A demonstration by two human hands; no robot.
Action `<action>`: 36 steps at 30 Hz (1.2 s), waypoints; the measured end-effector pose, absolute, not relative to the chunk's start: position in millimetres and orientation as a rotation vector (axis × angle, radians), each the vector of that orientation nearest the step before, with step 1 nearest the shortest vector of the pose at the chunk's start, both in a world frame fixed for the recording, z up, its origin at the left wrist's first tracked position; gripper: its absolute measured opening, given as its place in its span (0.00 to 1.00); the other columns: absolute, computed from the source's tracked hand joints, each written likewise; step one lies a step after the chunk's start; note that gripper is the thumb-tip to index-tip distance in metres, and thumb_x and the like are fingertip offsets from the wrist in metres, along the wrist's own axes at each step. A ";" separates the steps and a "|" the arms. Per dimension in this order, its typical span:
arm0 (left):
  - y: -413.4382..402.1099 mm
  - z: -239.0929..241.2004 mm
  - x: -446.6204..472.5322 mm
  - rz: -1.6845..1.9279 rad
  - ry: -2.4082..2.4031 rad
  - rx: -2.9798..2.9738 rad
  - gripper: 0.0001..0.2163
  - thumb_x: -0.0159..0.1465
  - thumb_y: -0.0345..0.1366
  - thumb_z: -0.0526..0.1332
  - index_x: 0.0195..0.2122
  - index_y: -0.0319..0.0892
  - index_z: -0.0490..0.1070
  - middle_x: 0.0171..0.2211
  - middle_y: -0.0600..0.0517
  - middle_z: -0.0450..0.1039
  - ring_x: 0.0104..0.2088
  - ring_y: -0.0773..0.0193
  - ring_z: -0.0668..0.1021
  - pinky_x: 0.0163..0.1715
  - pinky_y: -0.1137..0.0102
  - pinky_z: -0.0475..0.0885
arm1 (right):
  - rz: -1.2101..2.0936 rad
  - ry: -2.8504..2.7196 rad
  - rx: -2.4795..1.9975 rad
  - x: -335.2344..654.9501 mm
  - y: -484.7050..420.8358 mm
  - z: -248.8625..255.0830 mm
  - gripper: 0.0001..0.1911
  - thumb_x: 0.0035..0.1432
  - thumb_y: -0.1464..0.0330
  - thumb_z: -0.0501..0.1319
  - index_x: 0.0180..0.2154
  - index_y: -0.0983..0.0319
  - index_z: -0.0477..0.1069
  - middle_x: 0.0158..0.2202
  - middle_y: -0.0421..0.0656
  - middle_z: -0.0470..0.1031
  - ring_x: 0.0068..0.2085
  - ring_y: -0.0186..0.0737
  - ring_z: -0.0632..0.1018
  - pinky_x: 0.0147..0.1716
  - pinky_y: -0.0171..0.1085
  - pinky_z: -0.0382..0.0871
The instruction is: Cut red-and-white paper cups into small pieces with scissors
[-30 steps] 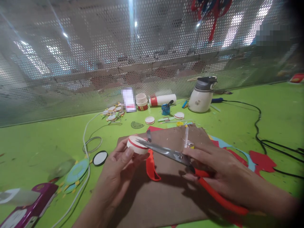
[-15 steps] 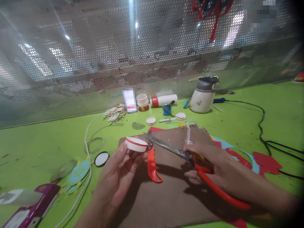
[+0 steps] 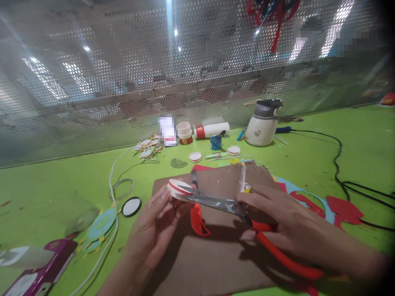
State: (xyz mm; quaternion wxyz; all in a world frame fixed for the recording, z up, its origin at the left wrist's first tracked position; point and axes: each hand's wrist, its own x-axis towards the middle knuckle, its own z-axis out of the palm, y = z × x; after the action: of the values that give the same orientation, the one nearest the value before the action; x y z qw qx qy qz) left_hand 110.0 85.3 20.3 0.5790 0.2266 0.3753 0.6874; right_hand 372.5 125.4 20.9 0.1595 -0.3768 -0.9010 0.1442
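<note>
My left hand [image 3: 160, 218] grips a short white paper cup piece [image 3: 177, 187] with a red stripe, tilted between thumb and fingers. Through the red handles my right hand [image 3: 274, 209] holds a pair of scissors [image 3: 216, 202]. The blades are slightly parted and reach left to the cup piece, overlapping it in view; whether they cut into it I cannot tell. Below lies a brown board [image 3: 210, 259]. On it rests an orange-handled tool [image 3: 198, 220], its dark metal end partly hidden behind the scissors and cup piece.
A purple glue-tape-like device [image 3: 46, 267], turquoise paper disc [image 3: 101, 226] and white cable [image 3: 112, 181] lie left. Paper cups [image 3: 212, 129], a blue paint pot [image 3: 216, 142] and a white kettle [image 3: 261, 129] stand behind. Red paper scraps [image 3: 344, 211] and a black cable [image 3: 338, 164] lie right.
The scissors have swung down and left, so the blades now meet the cup piece in view. The cup piece has tilted and shifted slightly right in my left hand.
</note>
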 end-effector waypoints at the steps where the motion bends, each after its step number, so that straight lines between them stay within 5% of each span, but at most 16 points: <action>1: 85.2 20.2 110.0 1.608 0.873 0.526 0.03 0.62 0.29 0.70 0.35 0.36 0.84 0.38 0.43 0.85 0.37 0.59 0.85 0.39 0.69 0.84 | 0.392 -2.580 -1.065 372.5 125.5 20.6 0.16 0.63 0.56 0.66 0.49 0.57 0.76 0.48 0.50 0.78 0.46 0.56 0.81 0.45 0.55 0.77; 15: 87.3 21.4 112.3 1.591 0.833 0.415 0.08 0.67 0.26 0.63 0.38 0.33 0.84 0.40 0.38 0.85 0.38 0.59 0.86 0.38 0.70 0.84 | 0.281 -2.618 -0.999 371.9 121.6 21.6 0.15 0.67 0.55 0.63 0.45 0.60 0.77 0.40 0.50 0.78 0.38 0.53 0.81 0.36 0.51 0.78; 22: 84.5 22.4 111.9 1.581 0.876 0.397 0.08 0.67 0.25 0.63 0.40 0.33 0.83 0.41 0.38 0.85 0.38 0.59 0.86 0.39 0.70 0.85 | 0.139 -2.572 -0.944 377.7 121.2 16.0 0.17 0.67 0.57 0.62 0.53 0.55 0.78 0.44 0.52 0.80 0.39 0.54 0.82 0.37 0.52 0.80; 36: 82.6 21.5 112.1 1.563 0.838 0.438 0.10 0.67 0.27 0.62 0.45 0.33 0.82 0.43 0.37 0.85 0.40 0.56 0.86 0.40 0.69 0.85 | 0.093 -2.573 -0.864 376.2 122.0 16.4 0.14 0.70 0.60 0.58 0.48 0.59 0.77 0.42 0.53 0.80 0.37 0.55 0.82 0.33 0.52 0.78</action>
State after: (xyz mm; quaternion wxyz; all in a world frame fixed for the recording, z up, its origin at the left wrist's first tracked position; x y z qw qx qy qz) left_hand 112.1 82.6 21.5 0.6109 0.1898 0.3632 0.6774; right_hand 376.2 122.0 16.4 0.2114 -0.3111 -0.9260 0.0336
